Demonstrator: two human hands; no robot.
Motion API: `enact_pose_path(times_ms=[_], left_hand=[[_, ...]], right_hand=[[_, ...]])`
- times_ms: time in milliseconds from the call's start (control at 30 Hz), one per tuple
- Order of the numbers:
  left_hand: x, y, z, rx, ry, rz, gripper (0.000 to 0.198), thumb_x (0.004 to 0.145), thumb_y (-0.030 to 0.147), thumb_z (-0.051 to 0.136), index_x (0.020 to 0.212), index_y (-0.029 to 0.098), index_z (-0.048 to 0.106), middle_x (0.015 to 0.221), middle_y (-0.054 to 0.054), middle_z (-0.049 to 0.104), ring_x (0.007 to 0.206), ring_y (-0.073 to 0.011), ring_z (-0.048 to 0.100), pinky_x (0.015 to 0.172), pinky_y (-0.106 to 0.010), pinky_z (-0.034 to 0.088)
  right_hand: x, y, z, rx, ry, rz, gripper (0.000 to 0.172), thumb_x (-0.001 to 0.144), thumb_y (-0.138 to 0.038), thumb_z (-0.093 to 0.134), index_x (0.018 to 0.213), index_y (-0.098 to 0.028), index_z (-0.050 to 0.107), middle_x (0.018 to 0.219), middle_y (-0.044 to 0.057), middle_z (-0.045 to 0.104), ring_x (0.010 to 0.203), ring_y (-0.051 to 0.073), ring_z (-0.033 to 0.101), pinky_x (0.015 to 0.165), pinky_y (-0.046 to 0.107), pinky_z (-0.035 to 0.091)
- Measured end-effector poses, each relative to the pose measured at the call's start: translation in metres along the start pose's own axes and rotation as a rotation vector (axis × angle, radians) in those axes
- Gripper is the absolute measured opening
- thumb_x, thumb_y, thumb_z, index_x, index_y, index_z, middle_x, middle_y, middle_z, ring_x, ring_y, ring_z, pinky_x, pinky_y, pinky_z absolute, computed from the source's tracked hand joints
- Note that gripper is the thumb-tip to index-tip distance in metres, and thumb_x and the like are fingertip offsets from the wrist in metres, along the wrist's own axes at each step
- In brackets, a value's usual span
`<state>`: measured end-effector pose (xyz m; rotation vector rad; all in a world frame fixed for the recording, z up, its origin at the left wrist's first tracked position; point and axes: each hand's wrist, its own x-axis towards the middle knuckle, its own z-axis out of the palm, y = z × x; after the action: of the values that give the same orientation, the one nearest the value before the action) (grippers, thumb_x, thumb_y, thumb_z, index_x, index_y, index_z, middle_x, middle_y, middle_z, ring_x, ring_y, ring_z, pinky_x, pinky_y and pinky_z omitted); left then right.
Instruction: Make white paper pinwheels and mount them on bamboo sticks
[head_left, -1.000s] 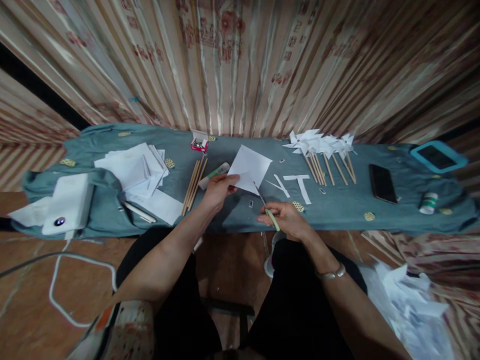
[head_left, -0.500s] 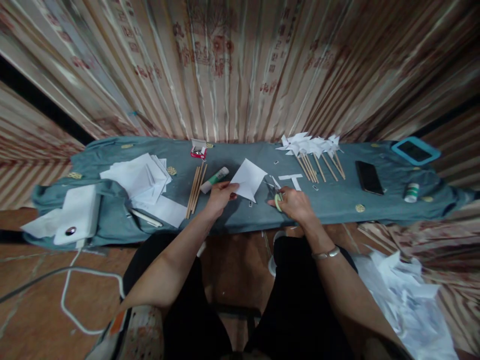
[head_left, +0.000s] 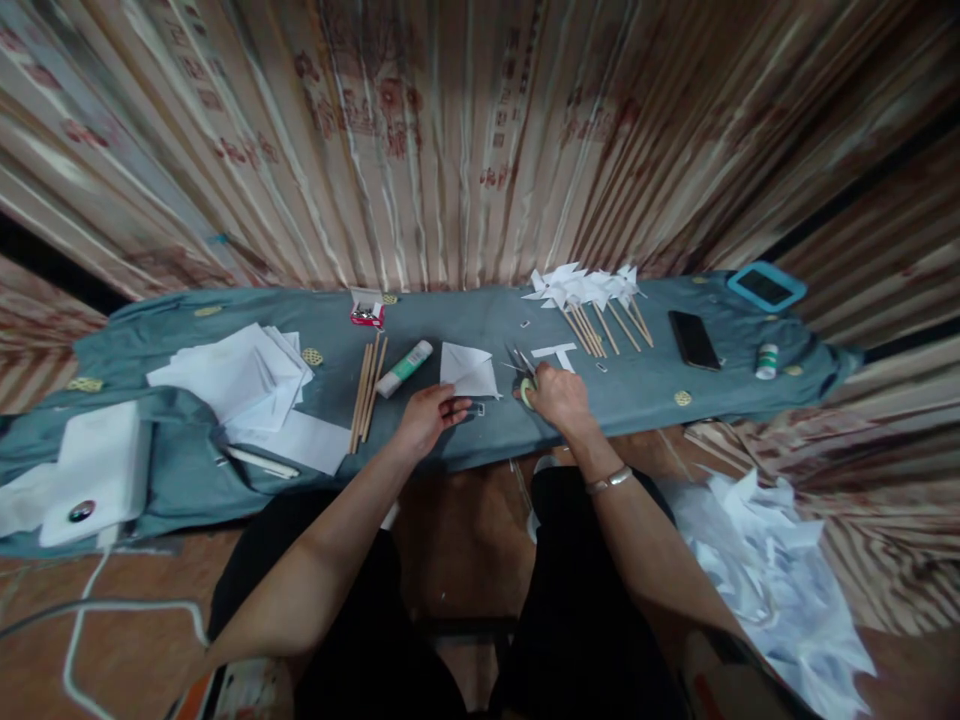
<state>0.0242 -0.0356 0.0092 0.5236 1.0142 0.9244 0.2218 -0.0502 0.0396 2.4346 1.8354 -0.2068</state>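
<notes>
A white paper square (head_left: 466, 368) with crease or cut lines lies between my hands. My left hand (head_left: 429, 418) pinches its lower left edge between thumb and fingers. In my right hand (head_left: 561, 396) is a pair of scissors (head_left: 526, 388) with pale green handles; their blades point up and left, parted, just right of the paper. White paper strips (head_left: 553, 353) lie beyond my right hand. A glue stick (head_left: 405, 368) and several wooden sticks (head_left: 367, 390) lie left of the paper.
Several paper pinwheels (head_left: 585, 288) on sticks lie at the back right, near a black phone (head_left: 694, 340) and a blue-framed device (head_left: 766, 287). Stacked paper (head_left: 225, 370), a small red box (head_left: 367, 308) and a white device (head_left: 97, 470) are leftward. A plastic bag (head_left: 772, 580) stands lower right.
The paper has turned from a diamond pose to a squarer one, and my left hand now grips its lower edge. The scissors stay in my right hand. The whole view has shifted.
</notes>
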Motion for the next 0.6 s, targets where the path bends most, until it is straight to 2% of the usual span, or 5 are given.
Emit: enact_pose_path(times_ms=[167,300,467,533,600], left_hand=[[0.003,-0.006,-0.002,0.139,-0.009,0.04,0.005,0.084,0.009,0.06,0.08,0.011,0.062,0.075,-0.003,0.068,0.063,-0.0136,0.07,0.061,-0.026,0.057],[0.004,-0.005,-0.015,0.517,-0.108,0.153,0.007,0.082,0.016,0.062,0.084,0.013,0.068,0.074,-0.001,0.07,0.057,-0.0124,0.066,0.054,-0.022,0.05],[0.002,0.0,-0.039,1.062,-0.198,0.405,0.022,0.084,0.032,0.06,0.07,0.018,0.069,0.057,0.001,0.065,0.049,-0.0133,0.059,0.051,-0.023,0.044],[-0.001,0.003,-0.046,1.14,-0.156,0.525,0.024,0.086,0.035,0.057,0.077,0.018,0.072,0.065,-0.001,0.068,0.056,-0.0152,0.062,0.055,-0.025,0.048],[-0.003,0.005,-0.049,1.172,-0.094,0.668,0.025,0.088,0.032,0.055,0.092,0.017,0.074,0.083,-0.005,0.073,0.073,-0.0181,0.068,0.067,-0.027,0.054]], right_hand=[[0.004,-0.002,-0.001,-0.011,-0.003,0.014,0.05,0.091,-0.047,0.061,0.121,-0.007,0.059,0.109,0.026,0.074,0.108,0.034,0.071,0.087,0.036,0.051],[0.003,0.001,0.0,-0.017,-0.004,0.018,0.049,0.092,-0.047,0.06,0.121,-0.008,0.058,0.108,0.025,0.074,0.107,0.033,0.072,0.088,0.035,0.051],[0.0,0.006,0.002,-0.039,-0.014,0.007,0.044,0.093,-0.047,0.057,0.117,-0.011,0.061,0.107,0.024,0.074,0.106,0.033,0.072,0.087,0.036,0.051],[-0.001,0.006,0.003,-0.059,-0.009,-0.001,0.043,0.094,-0.047,0.055,0.116,-0.01,0.062,0.106,0.024,0.074,0.105,0.033,0.072,0.086,0.036,0.051],[-0.003,0.005,0.003,-0.074,0.001,-0.006,0.042,0.094,-0.046,0.056,0.116,-0.01,0.062,0.104,0.024,0.075,0.103,0.033,0.072,0.085,0.036,0.051]])
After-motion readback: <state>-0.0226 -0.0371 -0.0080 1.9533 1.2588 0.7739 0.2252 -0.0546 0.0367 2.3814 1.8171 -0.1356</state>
